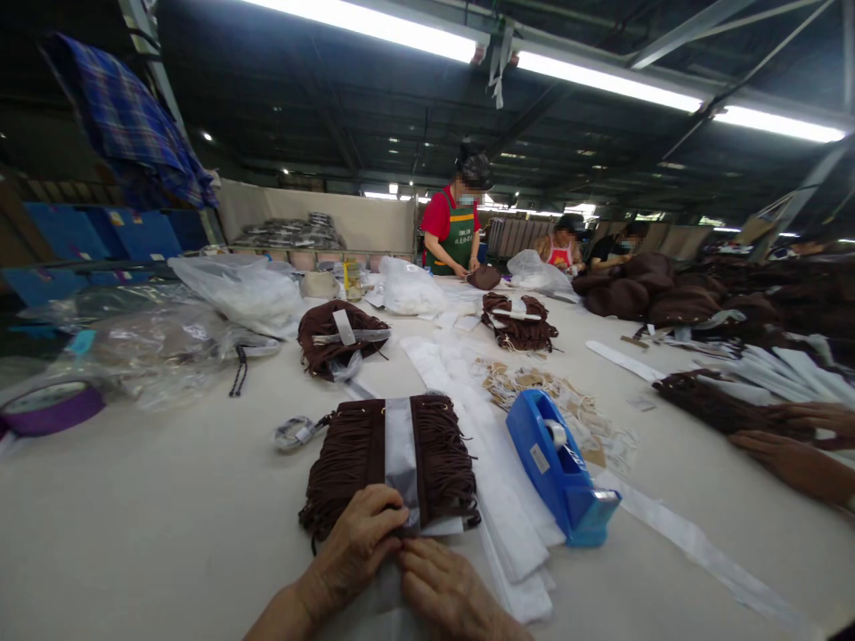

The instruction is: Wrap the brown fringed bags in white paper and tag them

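A dark brown fringed bag lies flat in front of me, with a whitish translucent strip running across its middle. My left hand rests on the bag's near edge, its fingers closed on the strip. Just beside it, my right hand has its fingers bent together over the strip's near end, below the bag; the fingertips are partly hidden. A coiled cord lies at the bag's left. Under and right of the bag are long white paper strips.
A blue tape dispenser stands to the right beside a heap of string tags. Two banded brown bags lie farther back. Purple tape is at left. A co-worker's hands are at far right; another person stands opposite.
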{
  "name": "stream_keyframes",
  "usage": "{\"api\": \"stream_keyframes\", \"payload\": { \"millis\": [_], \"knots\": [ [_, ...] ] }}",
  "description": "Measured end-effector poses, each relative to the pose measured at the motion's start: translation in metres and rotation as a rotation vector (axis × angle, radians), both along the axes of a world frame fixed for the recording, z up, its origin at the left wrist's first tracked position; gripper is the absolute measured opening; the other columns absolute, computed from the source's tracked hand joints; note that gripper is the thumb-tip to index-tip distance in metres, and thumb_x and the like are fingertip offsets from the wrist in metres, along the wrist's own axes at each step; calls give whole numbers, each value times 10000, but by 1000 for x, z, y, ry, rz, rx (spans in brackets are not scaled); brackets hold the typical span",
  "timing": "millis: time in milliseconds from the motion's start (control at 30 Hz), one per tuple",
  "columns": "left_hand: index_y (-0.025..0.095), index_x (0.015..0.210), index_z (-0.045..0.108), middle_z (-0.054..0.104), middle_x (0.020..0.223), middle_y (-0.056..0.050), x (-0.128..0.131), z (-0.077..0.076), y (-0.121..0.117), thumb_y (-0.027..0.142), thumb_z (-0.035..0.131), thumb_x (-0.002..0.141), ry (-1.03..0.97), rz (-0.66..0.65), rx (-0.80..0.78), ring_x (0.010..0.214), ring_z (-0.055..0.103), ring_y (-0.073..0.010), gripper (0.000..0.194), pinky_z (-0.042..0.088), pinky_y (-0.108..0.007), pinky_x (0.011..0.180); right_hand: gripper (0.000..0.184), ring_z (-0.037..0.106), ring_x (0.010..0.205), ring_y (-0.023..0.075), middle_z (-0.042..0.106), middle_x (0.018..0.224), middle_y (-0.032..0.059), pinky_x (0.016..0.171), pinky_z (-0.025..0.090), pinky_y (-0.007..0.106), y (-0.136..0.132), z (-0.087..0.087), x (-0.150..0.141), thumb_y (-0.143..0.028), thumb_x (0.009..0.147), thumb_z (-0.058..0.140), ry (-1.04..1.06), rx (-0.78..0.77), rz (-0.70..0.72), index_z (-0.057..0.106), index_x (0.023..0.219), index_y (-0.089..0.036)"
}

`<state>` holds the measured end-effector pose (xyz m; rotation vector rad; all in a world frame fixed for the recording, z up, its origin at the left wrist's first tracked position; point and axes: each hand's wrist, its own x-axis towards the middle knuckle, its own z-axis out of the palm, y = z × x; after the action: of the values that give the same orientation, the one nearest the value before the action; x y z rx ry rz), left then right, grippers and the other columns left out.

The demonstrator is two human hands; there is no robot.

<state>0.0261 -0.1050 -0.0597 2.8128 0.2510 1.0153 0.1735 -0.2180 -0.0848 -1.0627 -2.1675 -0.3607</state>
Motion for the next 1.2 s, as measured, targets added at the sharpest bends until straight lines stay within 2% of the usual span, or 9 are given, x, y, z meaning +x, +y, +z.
{"api": "stream_keyframes", "payload": {
  "millis": [167,267,333,433,533,733,900,1033,1200],
  "knots": [
    [163,899,575,589,857,-44,5,-3,-3,24,564,711,-12,44,23,818,554,-172,234,496,-275,692,222,618,890,167,667,884,107,813,522,260,-11,-1,3,-104,904,340,58,-119,23,559,873,-119],
    [163,908,576,593,860,-44,5,-3,-6,43,560,736,-10,69,41,818,550,-168,210,485,-273,695,182,611,879,169,656,915,92,792,516,262,-28,-3,8,-82,854,428,162,-152,-113,544,978,-147],
    [166,922,578,599,872,-44,5,-4,-7,54,555,750,-11,80,51,833,550,-167,206,478,-276,709,270,600,858,179,638,922,93,743,514,281,-40,-3,10,-60,811,442,227,-196,-213,528,1044,-165],
    [163,936,577,601,882,-50,5,-4,-10,54,550,760,-22,98,58,841,547,-174,209,469,-284,712,345,577,812,192,607,901,88,682,491,308,-51,-1,9,-49,739,440,297,-278,-254,533,1044,-181],
    [158,929,576,598,869,-51,5,-4,-12,43,547,757,-35,119,63,828,545,-177,209,461,-283,692,396,561,837,208,590,909,77,707,465,332,-51,-3,5,-55,642,472,368,-380,-262,563,1002,-194],
    [150,933,576,596,882,-53,5,-6,-13,43,487,780,-34,131,84,840,537,-168,207,460,-278,710,469,565,876,197,594,890,31,759,418,317,-37,-9,4,-9,544,441,501,-649,-444,643,893,-248],
    [144,920,571,588,868,-55,5,-4,-13,41,436,795,-32,134,104,830,528,-167,211,458,-278,687,366,562,759,176,560,787,2,670,396,284,-31,-13,1,-41,611,558,490,-560,-402,663,854,-295],
    [137,926,561,580,875,-56,6,-4,-13,51,433,812,-25,139,139,844,516,-177,191,449,-291,700,108,532,759,158,549,811,20,668,399,271,-33,-21,-8,-152,755,576,552,-367,-367,641,784,-234],
    [100,976,547,572,914,-80,8,-8,-13,103,362,882,-41,126,210,884,498,-197,208,423,-319,733,304,459,665,151,549,692,44,566,368,252,-27,-18,-23,-159,914,305,442,-118,-162,564,756,-173]
  ]
}}
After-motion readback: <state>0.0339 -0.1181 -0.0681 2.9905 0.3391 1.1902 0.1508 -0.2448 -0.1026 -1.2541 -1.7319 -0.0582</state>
